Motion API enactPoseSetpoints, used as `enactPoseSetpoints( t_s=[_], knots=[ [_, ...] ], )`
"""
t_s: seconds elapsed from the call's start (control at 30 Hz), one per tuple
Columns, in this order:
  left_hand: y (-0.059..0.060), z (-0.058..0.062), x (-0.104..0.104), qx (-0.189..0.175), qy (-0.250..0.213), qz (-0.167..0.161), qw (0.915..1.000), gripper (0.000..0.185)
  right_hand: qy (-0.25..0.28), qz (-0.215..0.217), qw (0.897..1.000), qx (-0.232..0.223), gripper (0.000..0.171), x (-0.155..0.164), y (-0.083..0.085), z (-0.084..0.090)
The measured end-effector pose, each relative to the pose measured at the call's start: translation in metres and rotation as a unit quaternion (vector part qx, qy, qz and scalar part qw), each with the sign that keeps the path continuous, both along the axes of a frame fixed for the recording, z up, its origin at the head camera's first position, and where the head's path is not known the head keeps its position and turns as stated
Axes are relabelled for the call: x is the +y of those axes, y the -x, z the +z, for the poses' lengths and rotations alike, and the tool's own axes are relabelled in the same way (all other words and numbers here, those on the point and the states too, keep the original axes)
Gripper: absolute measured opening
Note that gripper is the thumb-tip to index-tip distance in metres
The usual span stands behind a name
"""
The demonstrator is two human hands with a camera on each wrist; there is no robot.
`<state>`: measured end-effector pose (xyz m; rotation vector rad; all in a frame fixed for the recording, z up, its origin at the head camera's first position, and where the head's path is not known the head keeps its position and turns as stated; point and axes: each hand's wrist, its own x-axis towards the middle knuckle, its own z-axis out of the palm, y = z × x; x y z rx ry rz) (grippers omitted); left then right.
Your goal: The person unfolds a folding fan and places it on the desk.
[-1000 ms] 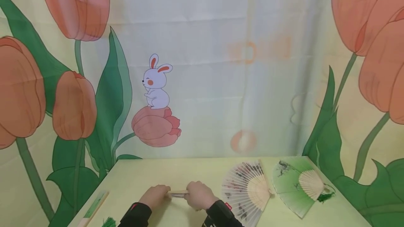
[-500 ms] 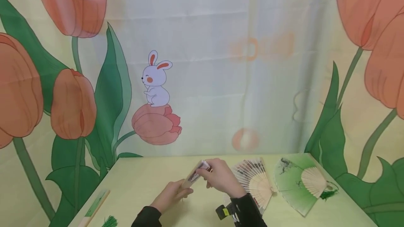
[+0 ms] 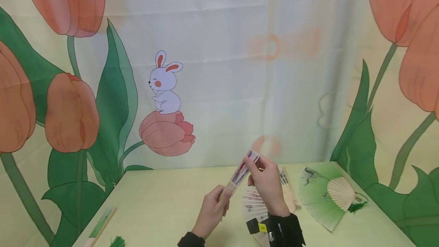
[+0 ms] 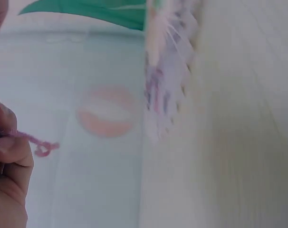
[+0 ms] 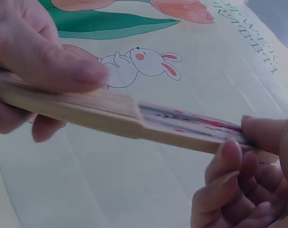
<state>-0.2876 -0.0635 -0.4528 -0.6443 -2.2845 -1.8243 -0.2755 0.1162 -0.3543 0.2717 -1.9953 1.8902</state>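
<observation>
The closed fan (image 3: 240, 173) is held above the table (image 3: 164, 205), its long axis slanting up and to the right. The left hand (image 3: 212, 210) grips the lower wooden end; the right hand (image 3: 267, 184) pinches the upper tip, nearer the open fans.

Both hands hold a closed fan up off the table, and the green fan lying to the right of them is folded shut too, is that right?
Not quite. The green fan lies spread open on the table, as the head view shows. The rest holds: the left hand and right hand hold a closed fan up off the table.
</observation>
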Motion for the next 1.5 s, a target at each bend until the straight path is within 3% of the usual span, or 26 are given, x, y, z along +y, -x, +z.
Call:
enactPoseSetpoints(
  t_s=[0.23, 0.37, 0.57, 0.7, 0.8, 0.93, 1.03, 1.17, 1.37, 1.5],
  knots=[
    [-0.005, 0.014, 0.027, -0.031, -0.088, 0.011, 0.9956, 0.036, 0.024, 0.014, 1.000, -0.008, 0.030, -0.001, -0.004, 0.001],
    [-0.003, 0.023, 0.036, -0.054, -0.125, 0.011, 0.9906, 0.043, -0.002, 0.024, 1.000, -0.013, 0.028, -0.008, -0.004, 0.001],
    [0.000, 0.032, 0.036, -0.094, -0.180, 0.018, 0.9790, 0.050, -0.036, 0.060, 0.997, -0.042, 0.027, -0.016, -0.005, -0.003],
    [-0.001, 0.041, 0.035, -0.106, -0.201, -0.001, 0.9738, 0.051, -0.040, 0.099, 0.993, -0.057, 0.032, -0.017, -0.005, -0.003],
    [-0.003, 0.047, 0.034, -0.105, -0.197, -0.024, 0.9744, 0.052, -0.041, 0.098, 0.993, -0.052, 0.031, -0.015, -0.005, -0.002],
    [-0.006, 0.053, 0.029, -0.085, -0.141, -0.026, 0.9861, 0.049, -0.036, 0.083, 0.995, -0.042, 0.026, -0.012, -0.004, 0.000],
    [-0.007, 0.055, 0.024, -0.063, -0.091, 0.001, 0.9939, 0.038, -0.038, 0.064, 0.996, -0.046, 0.023, -0.009, -0.004, -0.001],
    [-0.011, 0.061, 0.025, -0.037, -0.057, 0.042, 0.9968, 0.025, -0.038, 0.039, 0.997, -0.056, 0.024, -0.006, -0.005, -0.002],
    [-0.026, 0.083, 0.028, -0.010, -0.055, 0.055, 0.9969, 0.019, -0.034, 0.021, 0.998, -0.048, 0.031, -0.004, -0.005, -0.001],
    [-0.026, 0.086, 0.027, -0.009, -0.075, 0.046, 0.9961, 0.019, -0.027, 0.010, 0.998, -0.048, 0.030, -0.004, -0.003, 0.001]
  ],
)
